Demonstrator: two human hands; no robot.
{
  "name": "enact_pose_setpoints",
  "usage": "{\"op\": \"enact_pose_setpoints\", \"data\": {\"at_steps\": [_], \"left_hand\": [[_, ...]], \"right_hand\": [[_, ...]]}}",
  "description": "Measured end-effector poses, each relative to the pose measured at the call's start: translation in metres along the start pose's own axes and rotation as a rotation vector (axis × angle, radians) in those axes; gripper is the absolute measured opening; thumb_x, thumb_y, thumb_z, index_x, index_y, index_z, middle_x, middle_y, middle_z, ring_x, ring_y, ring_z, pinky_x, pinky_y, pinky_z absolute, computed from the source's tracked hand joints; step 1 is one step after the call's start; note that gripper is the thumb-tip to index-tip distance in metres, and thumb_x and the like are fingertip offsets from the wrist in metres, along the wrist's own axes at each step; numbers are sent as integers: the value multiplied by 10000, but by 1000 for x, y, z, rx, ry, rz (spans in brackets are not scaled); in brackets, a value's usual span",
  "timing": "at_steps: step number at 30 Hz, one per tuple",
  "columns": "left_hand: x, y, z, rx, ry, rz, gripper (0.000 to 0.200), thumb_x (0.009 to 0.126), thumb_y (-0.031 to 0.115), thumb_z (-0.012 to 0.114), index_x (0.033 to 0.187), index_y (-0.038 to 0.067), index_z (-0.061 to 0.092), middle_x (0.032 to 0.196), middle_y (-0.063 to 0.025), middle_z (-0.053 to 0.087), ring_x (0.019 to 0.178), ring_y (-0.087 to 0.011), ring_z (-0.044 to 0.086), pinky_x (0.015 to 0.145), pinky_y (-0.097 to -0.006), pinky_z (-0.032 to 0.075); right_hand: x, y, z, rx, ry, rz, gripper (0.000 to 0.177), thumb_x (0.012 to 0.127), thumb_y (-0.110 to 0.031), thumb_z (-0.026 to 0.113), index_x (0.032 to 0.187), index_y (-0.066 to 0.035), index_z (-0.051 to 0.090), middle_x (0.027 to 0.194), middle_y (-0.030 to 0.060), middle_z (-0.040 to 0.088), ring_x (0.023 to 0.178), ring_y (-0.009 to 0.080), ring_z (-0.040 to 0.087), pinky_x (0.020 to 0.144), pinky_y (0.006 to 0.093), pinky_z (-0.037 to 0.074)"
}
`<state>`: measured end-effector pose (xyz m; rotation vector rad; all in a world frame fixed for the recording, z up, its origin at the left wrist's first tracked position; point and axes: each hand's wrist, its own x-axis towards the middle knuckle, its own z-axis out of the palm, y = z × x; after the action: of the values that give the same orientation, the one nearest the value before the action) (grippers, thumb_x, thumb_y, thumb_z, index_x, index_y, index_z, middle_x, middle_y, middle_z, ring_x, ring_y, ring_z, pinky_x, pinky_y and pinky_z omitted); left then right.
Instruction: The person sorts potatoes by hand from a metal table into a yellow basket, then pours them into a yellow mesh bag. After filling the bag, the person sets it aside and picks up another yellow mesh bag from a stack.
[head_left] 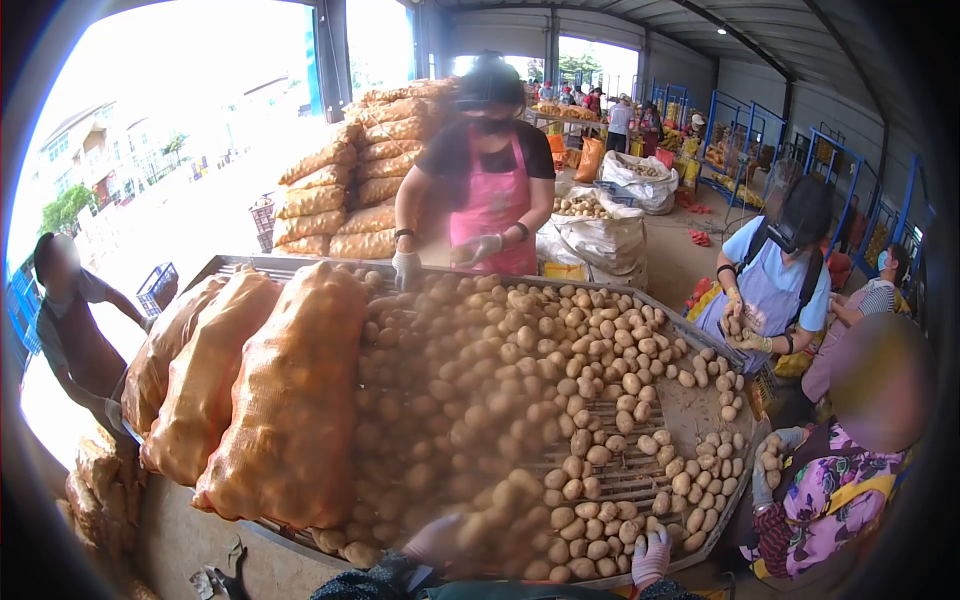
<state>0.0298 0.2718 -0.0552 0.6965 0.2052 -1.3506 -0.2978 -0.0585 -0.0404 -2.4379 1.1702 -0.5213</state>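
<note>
Many potatoes (600, 400) lie across a slatted sorting table (620, 440). At the bottom centre is my left hand (436, 541) in a pale glove, at the near edge of the pile; its fingers are blurred, and whether it holds anything is unclear. Further right, my right hand (651, 556) wears a pale striped glove and rests at the potatoes by the near rim, its fingers apart. Blurred potatoes (500, 505) lie between my hands. Three full mesh sacks (295, 400) stand on the table's left part.
Across the table stands a person in a pink apron (495, 200). Two co-workers on the right, one in a blue shirt (775, 275), one in a floral top (840, 490), hold potatoes. Another person (80, 330) is by the sacks at left. Stacked sacks (390, 150) rise behind.
</note>
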Motion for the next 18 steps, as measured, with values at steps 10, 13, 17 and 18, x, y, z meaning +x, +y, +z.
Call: {"op": "enact_pose_setpoints", "data": {"at_steps": [10,13,17,18], "left_hand": [[23,-10,-41,206,32,53,414,1081,307,461,1381,35,553,1252,-77,636,1111,-177,592,962,-371,512],[2,0,-7,115,34,-13,414,1076,319,474,1370,41,563,1259,-84,639,1127,-184,598,994,-366,501],[-16,4,23,58,-14,-7,423,1066,338,495,1362,45,567,1273,-87,639,1144,-193,601,1020,-366,495],[-18,3,29,57,7,-7,417,1060,325,508,1365,46,565,1277,-85,638,1145,-192,601,1023,-367,493]], "right_hand": [[3,-15,-10,11,-46,60,360,942,-224,602,1146,71,631,1363,239,512,1240,432,477,1072,489,402],[3,-13,-8,10,-54,87,365,941,-229,600,1146,71,631,1363,236,512,1236,431,479,1072,488,403],[2,-8,-4,23,-12,61,367,938,-234,602,1147,66,633,1352,232,520,1221,433,487,1064,491,410],[1,-7,-3,22,-6,57,367,935,-235,605,1147,63,635,1345,231,525,1213,433,492,1060,493,413]]}}
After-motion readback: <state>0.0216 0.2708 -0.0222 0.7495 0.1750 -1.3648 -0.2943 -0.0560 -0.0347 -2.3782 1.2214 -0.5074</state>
